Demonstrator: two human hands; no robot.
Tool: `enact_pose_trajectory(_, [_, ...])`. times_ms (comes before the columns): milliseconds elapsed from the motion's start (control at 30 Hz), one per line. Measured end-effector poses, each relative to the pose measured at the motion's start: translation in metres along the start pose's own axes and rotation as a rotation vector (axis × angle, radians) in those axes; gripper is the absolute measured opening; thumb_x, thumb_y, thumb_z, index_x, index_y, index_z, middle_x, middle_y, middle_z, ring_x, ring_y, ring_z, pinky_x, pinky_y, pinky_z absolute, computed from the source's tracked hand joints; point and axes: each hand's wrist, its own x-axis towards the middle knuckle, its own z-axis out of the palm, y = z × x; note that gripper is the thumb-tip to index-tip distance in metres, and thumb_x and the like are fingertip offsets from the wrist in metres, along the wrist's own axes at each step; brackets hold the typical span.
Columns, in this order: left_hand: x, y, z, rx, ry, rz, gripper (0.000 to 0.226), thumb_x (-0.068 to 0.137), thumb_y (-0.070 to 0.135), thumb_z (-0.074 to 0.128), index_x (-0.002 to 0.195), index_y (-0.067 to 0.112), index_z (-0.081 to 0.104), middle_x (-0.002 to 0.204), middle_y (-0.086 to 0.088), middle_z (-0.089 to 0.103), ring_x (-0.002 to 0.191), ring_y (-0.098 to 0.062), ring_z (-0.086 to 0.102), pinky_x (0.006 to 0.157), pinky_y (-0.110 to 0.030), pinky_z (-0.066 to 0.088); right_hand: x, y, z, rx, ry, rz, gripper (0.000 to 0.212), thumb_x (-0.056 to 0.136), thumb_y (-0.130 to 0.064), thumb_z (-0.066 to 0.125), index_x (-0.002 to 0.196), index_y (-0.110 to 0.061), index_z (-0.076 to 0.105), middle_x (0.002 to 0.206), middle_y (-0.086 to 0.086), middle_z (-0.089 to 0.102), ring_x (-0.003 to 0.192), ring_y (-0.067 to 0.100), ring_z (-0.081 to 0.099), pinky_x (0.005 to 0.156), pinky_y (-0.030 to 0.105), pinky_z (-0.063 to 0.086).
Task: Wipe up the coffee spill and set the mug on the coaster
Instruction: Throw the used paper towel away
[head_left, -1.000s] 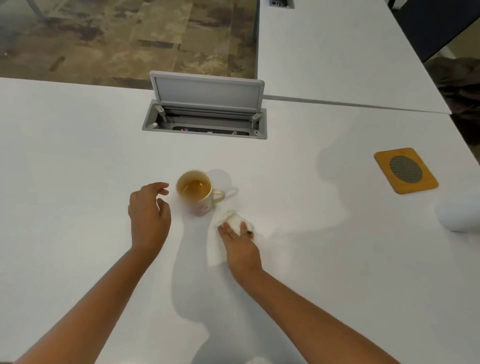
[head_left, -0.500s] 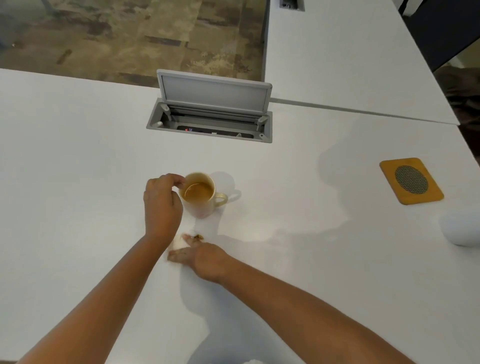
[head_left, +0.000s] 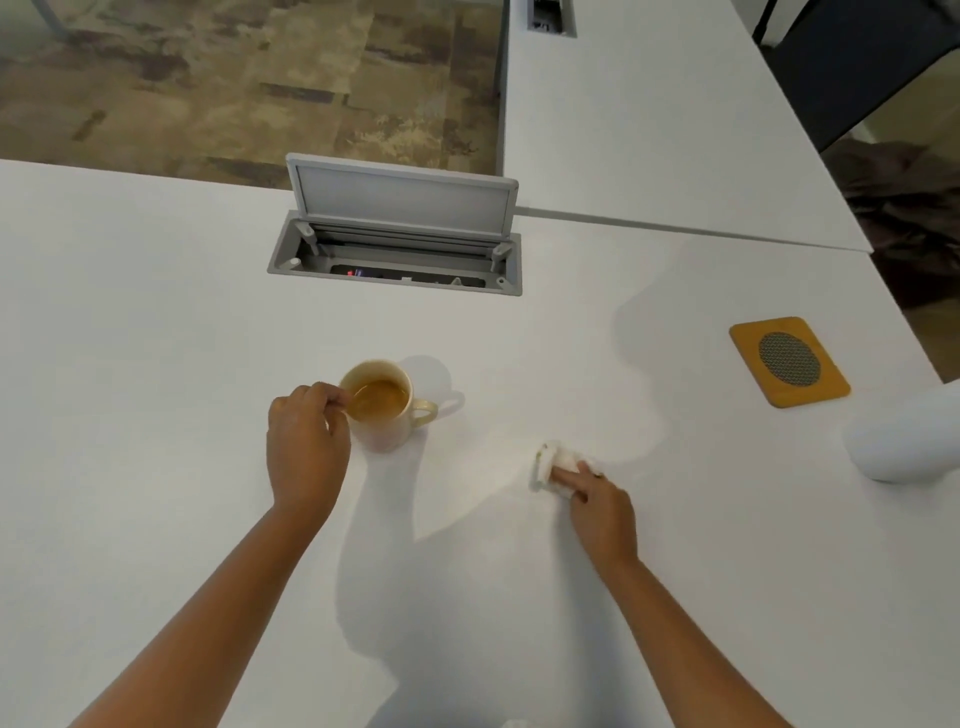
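Observation:
A cream mug (head_left: 388, 410) with coffee in it stands on the white table (head_left: 156, 364), its handle pointing right. My left hand (head_left: 306, 447) pinches the mug's left rim. A crumpled white tissue (head_left: 556, 462) with brown stains lies on the table right of the mug, pressed down under the fingers of my right hand (head_left: 602, 506). The orange coaster (head_left: 789, 361) with a dark mesh disc lies at the far right, apart from both hands. No coffee shows on the table surface.
An open grey cable box (head_left: 400, 244) with its lid raised is set into the table behind the mug. A white rounded object (head_left: 904, 436) lies at the right edge near the coaster. A second table (head_left: 649, 114) adjoins at the back right.
My right hand has swept the tissue from in front of the mug out to the right. My left hand has closed on the mug's rim and stays there.

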Motion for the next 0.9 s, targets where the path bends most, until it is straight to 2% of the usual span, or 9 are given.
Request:
enact_pose_trajectory(133, [-0.016,0.012,0.001,-0.088,-0.070,0.018,0.016,0.086,0.001,0.049,0.091,0.013,0.059,0.088,-0.001,0.062,0.084,-0.020,0.052,0.066,-0.027,0.038,-0.040,-0.021,0.018,0.434,-0.105,0.137,0.040,0.081,0.005,0.051,0.102,-0.021,0.073,0.104,-0.011,0.071,0.108,0.013,0.063,0.077,0.006,0.046])
enact_pose_trajectory(233, [-0.047,0.026,0.011,-0.211,-0.346,0.117,0.024,0.085,0.000,0.052,0.088,0.024,0.056,0.085,0.007,0.061,0.078,-0.011,0.060,0.066,-0.022,0.048,-0.053,-0.038,0.013,0.743,-0.125,0.298,0.037,0.082,0.001,0.053,0.102,-0.024,0.071,0.083,-0.027,0.068,0.095,-0.002,0.064,0.076,0.007,0.047])
enact_pose_trajectory(333, [-0.072,0.036,0.022,-0.217,-0.605,0.177,0.030,0.086,0.012,0.058,0.109,0.031,0.053,0.114,0.006,0.059,0.093,-0.008,0.059,0.082,-0.021,0.051,-0.056,-0.043,0.004,0.993,-0.102,0.458,0.034,0.087,-0.001,0.051,0.101,-0.025,0.069,0.096,-0.015,0.069,0.095,0.006,0.064,0.084,0.027,0.053])
enact_pose_trajectory(400, [-0.079,0.045,0.029,-0.159,-0.694,0.209,0.055,0.082,0.029,0.065,0.131,0.031,0.041,0.137,0.012,0.042,0.114,-0.004,0.049,0.094,-0.022,0.045,-0.057,-0.045,-0.007,1.164,-0.181,0.473,0.035,0.089,0.003,0.046,0.107,-0.018,0.067,0.106,-0.002,0.069,0.099,0.017,0.064,0.080,0.029,0.055])
enact_pose_trajectory(500, [-0.080,0.066,0.038,-0.252,-0.819,-0.001,0.087,0.074,0.039,0.072,0.144,0.027,0.021,0.136,0.016,0.032,0.118,-0.007,0.045,0.096,-0.027,0.045,-0.060,-0.043,-0.027,1.453,-0.344,0.451,0.045,0.084,0.013,0.035,0.112,-0.006,0.065,0.111,0.012,0.069,0.094,0.021,0.068,0.070,0.025,0.057])
enact_pose_trajectory(567, [-0.077,0.078,0.043,-0.462,-0.957,-0.282,0.077,0.077,0.036,0.069,0.142,0.020,0.030,0.130,0.011,0.045,0.105,-0.014,0.061,0.083,-0.026,0.052,-0.062,-0.036,-0.039,1.601,-0.416,0.464,0.049,0.080,0.016,0.032,0.110,-0.002,0.066,0.109,0.017,0.069,0.090,0.022,0.070,0.067,0.024,0.057])
enact_pose_trajectory(633, [-0.077,0.088,0.048,-0.635,-1.130,-0.406,0.051,0.085,0.032,0.061,0.131,0.014,0.048,0.117,0.000,0.065,0.094,-0.018,0.068,0.078,-0.026,0.055,-0.063,-0.027,-0.049,1.669,-0.442,0.450,0.049,0.080,0.016,0.030,0.108,-0.002,0.067,0.107,0.018,0.070,0.091,0.023,0.070,0.067,0.024,0.057])
enact_pose_trajectory(800, [-0.088,0.123,0.060,-0.726,-1.157,-0.386,0.025,0.089,0.013,0.057,0.113,0.012,0.060,0.092,-0.017,0.071,0.078,-0.022,0.068,0.071,-0.028,0.056,-0.070,0.003,-0.073,1.661,-0.457,0.371,0.038,0.088,0.010,0.037,0.107,-0.004,0.067,0.110,0.018,0.069,0.094,0.024,0.069,0.073,0.027,0.057])
enact_pose_trajectory(900, [-0.097,0.146,0.071,-0.700,-1.209,-0.358,0.025,0.085,0.012,0.062,0.110,0.013,0.059,0.073,-0.009,0.070,0.066,-0.017,0.067,0.065,-0.027,0.056,-0.077,0.025,-0.093,1.587,-0.455,0.341,0.035,0.091,0.004,0.043,0.119,-0.009,0.059,0.111,0.015,0.068,0.095,0.024,0.069,0.071,0.028,0.058])
